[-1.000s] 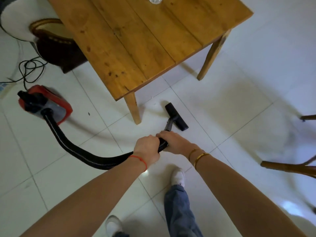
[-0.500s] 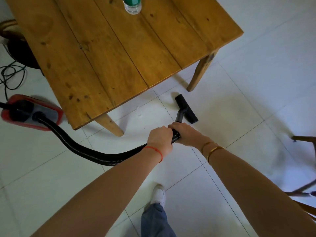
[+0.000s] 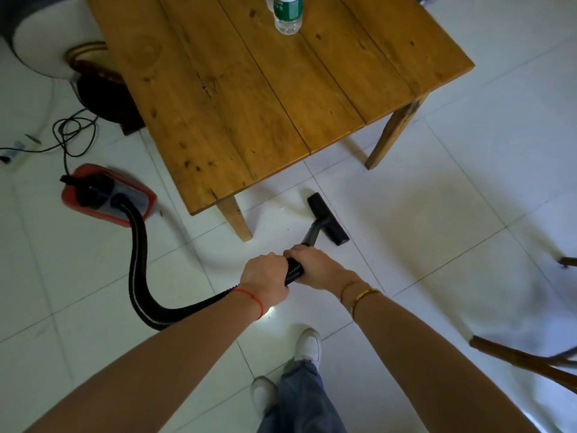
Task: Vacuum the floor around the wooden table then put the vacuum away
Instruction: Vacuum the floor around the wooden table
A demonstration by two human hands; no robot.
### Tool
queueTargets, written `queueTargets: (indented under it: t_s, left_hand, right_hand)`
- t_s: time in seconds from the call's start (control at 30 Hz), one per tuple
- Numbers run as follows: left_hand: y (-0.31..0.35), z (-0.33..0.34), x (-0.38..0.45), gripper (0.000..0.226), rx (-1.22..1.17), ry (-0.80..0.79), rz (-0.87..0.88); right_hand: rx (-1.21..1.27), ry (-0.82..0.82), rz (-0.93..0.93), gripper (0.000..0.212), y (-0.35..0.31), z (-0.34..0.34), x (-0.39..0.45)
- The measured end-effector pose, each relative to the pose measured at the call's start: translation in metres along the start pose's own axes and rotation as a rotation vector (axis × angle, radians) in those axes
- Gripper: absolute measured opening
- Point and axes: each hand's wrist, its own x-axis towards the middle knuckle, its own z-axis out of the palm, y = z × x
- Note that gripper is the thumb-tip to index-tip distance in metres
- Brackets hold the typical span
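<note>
Item: floor-cleaning scene, one view, read left to right. Far left, a loose black cord (image 3: 67, 132) lay coiled on the white tiled floor (image 3: 437, 245) beside a dark round stool (image 3: 103, 98). Next, the red canister vacuum (image 3: 106, 195) sat on the tiles just beside the near left corner of the wooden table (image 3: 265, 89), its ribbed black hose (image 3: 140, 276) looping down and back up to the hands. The left hand (image 3: 265, 276) was closed around the hose end; the right hand (image 3: 318, 270), just ahead of it and nearly touching, was closed around the grip of the wand. Beyond them the short wand ran down to the black floor nozzle (image 3: 327, 218), which rested flat on the tile between the table's two near legs, just outside the near edge and close to the left leg (image 3: 235, 218). A plastic water bottle (image 3: 288, 14) stood on the tabletop. Far right, parts of a wooden chair (image 3: 524, 360) showed, blurred. Assessment: the vacuuming appeared under way along the near side, with putting away not yet begun. Handling note: the nozzle would do best kept flat and drawn in slow overlapping passes, worked close round each leg without knocking it, since the bottle could topple; the hose wanted slack, and the canister should trail clear of the cord.
</note>
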Motion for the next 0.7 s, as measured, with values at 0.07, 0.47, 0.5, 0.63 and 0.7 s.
queueTargets:
  t_s: [0.07, 0.47, 0.5, 0.63, 0.7]
  left_hand:
    - [-0.016, 0.009, -0.020, 0.026, 0.014, -0.007, -0.008]
    - [-0.070, 0.063, -0.102, 0.023, 0.036, -0.043, -0.035]
    - [-0.070, 0.066, -0.104, 0.023, 0.026, -0.045, -0.036]
    - [-0.062, 0.071, -0.102, 0.025, 0.013, -0.031, -0.031]
    - [-0.052, 0.069, -0.095, 0.025, 0.001, -0.029, -0.032]
  right_hand:
    - [-0.002, -0.005, -0.019, 0.024, -0.020, 0.017, -0.001]
    - [0.039, -0.047, -0.075, 0.026, -0.096, 0.096, -0.017]
    - [0.041, -0.050, -0.078, 0.026, -0.097, 0.099, -0.018]
    - [0.030, -0.043, -0.088, 0.026, -0.088, 0.099, -0.023]
    - [0.008, -0.038, -0.088, 0.026, -0.076, 0.094, -0.025]
